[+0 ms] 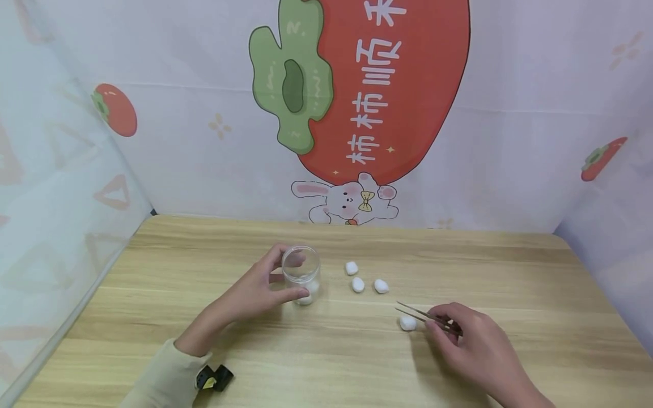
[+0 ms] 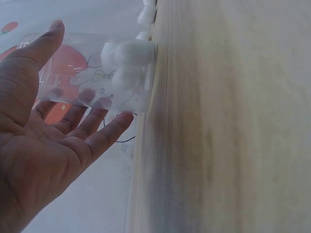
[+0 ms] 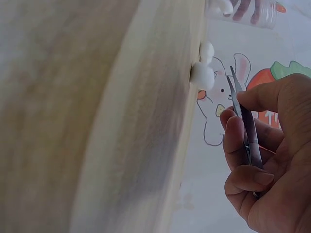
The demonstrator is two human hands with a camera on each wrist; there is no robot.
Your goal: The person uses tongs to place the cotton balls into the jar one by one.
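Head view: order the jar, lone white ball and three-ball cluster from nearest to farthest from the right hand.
1. Lone white ball, left of the right hand, by the tweezers.
2. Three-ball cluster, farther left.
3. Jar, farthest left, in the left hand.

Left of centre, in the head view's lower half, your bare left hand (image 1: 257, 292) curls its thumb and fingers into a wide, rounded grip. Your left forearm (image 1: 165, 374), sleeved in cream fabric, slants from the lower left. Your bare right hand (image 1: 479, 345), lower right, pinches with thumb and bent fingers.
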